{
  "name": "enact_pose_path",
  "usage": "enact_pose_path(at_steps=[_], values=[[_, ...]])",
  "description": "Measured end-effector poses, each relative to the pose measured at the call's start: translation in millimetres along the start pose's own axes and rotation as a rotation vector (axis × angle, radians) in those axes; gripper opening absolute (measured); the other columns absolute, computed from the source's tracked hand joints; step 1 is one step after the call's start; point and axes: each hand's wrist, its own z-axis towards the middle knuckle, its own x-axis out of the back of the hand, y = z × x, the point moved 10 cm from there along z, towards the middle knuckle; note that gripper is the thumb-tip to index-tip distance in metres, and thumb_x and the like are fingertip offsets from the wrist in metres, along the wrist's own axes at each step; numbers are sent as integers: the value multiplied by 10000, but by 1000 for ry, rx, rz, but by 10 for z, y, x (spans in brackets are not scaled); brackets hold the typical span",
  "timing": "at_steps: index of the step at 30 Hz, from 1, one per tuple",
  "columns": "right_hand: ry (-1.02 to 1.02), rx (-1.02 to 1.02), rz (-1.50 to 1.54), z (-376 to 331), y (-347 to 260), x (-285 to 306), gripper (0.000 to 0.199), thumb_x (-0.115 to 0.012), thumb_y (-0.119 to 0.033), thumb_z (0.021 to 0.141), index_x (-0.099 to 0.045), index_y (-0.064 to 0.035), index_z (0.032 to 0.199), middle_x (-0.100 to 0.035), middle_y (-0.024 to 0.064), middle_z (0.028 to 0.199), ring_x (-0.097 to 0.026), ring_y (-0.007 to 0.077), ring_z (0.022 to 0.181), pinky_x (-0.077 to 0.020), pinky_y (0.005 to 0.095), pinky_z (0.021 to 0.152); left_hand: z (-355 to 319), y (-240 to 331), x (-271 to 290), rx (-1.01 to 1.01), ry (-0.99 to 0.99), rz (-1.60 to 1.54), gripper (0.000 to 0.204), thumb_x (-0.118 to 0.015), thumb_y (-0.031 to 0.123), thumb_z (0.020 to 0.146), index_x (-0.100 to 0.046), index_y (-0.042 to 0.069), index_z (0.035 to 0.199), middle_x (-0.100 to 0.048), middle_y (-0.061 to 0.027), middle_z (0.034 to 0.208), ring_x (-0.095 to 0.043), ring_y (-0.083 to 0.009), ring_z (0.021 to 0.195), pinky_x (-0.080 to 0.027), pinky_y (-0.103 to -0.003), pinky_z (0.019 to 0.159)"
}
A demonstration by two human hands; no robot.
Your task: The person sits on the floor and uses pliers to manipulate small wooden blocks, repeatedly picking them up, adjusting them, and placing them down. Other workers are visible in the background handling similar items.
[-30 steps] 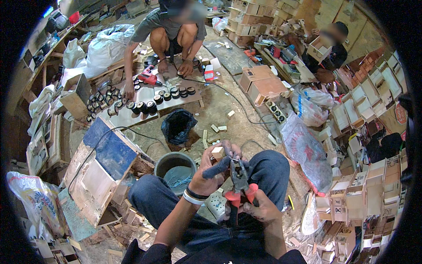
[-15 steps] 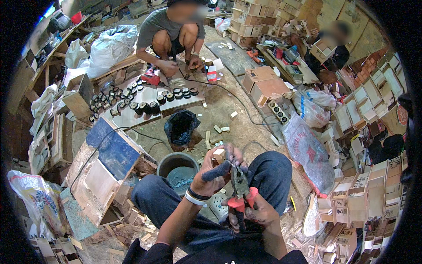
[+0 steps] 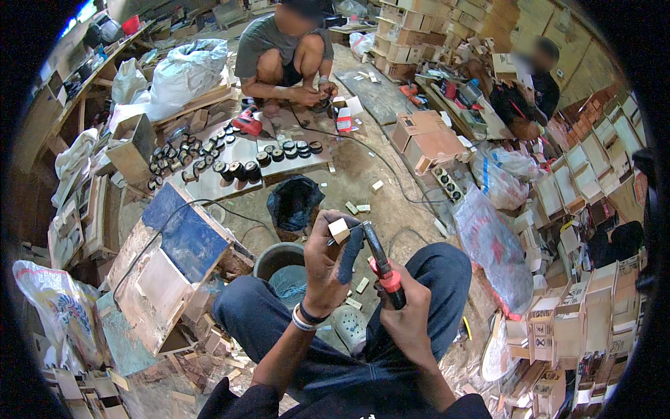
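Note:
My left hand [image 3: 325, 272] is closed around a small pale wooden block [image 3: 339, 230], held up between my knees. A dark sleeve covers one of its fingers, and bands circle the wrist. In my right hand [image 3: 408, 311] is a pair of pliers [image 3: 377, 246] with red-and-black handles, seen edge-on. The tips of the jaws are close to the block, by my left fingertips. Something thin and shiny shows between block and jaws, too small to make out.
A grey bucket [image 3: 273, 262] with bluish strands stands before my left knee, beyond it a black bag [image 3: 296, 202]. Wire spools [image 3: 237, 171] cover a board where a co-worker [image 3: 286, 59] squats. Wooden boxes [image 3: 593, 300] are stacked at right; a blue-topped wooden piece [image 3: 185, 227] leans left.
The pliers have turned from flat to edge-on, and my right hand has rolled with them. My left hand has turned and risen slightly with the block. The view has shifted a little.

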Motion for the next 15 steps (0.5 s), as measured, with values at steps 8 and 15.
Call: enact_pose_path(at_steps=[8,15], values=[[-174,-211,111,-205,271,-258,325,-675,35,887,-627,3,1208,-703,206,902,-734,323,855,-537,381,736,53,167,41,-159,9,199,202,-640,-35,900,-529,-6,1066,-580,-102,1032,-595,-165,954,-483,-295,853],[-98,-207,63,-130,277,-121,399,-663,25,906,-573,33,1295,-716,226,1005,-734,326,941,-546,391,814,-5,231,-139,-248,-76,340,263,-718,80,874,-531,14,1047,-608,-154,1132,-623,-225,1005,-510,-332,882]])
